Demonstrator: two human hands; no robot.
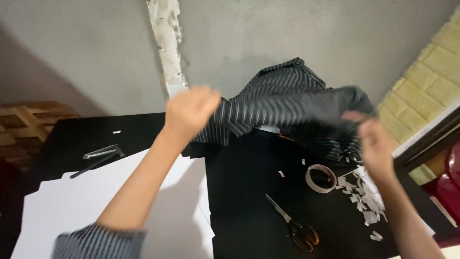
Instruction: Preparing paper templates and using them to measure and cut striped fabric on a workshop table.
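A: What's closest to you, pic-wise?

B: Striped sleeve at the bottom edge, then big white paper sheets (120,206) stacked w/ edges offset on the black table (249,211). Right of them, scissors (294,226), blades shut, lying flat. Past those a tape roll (321,178) lying on its side, hole up, just beside a scatter of small white paper scraps (362,199). All flat on the top, near the right forearm, so they look parked w/in reach.

A: And the hands?

B: Both raised above the table, well apart. Left hand (190,111) is fisted on one end of a dark striped cloth (282,103). Right hand (371,141) is by the other end, but it's blurred: can't tell if the fingers actually have fabric or are just beside it.

A: So where's the cloth exactly?

B: Stretched betw. the two hands, mid-air over the far half of the table, bunched high in the middle and sagging toward the right. Lower folds seem to touch the top near the tape, not sure. Held up like that prob. to spread it out.

A: Farther back?

B: Dark metal tool (100,156), maybe a stapler or clip, far left by the sheets. Wooden pallet (28,120) past the table's left corner. Then grey wall (297,29) w/ a chipped white strip (166,43), and pale brick (431,72) at right.
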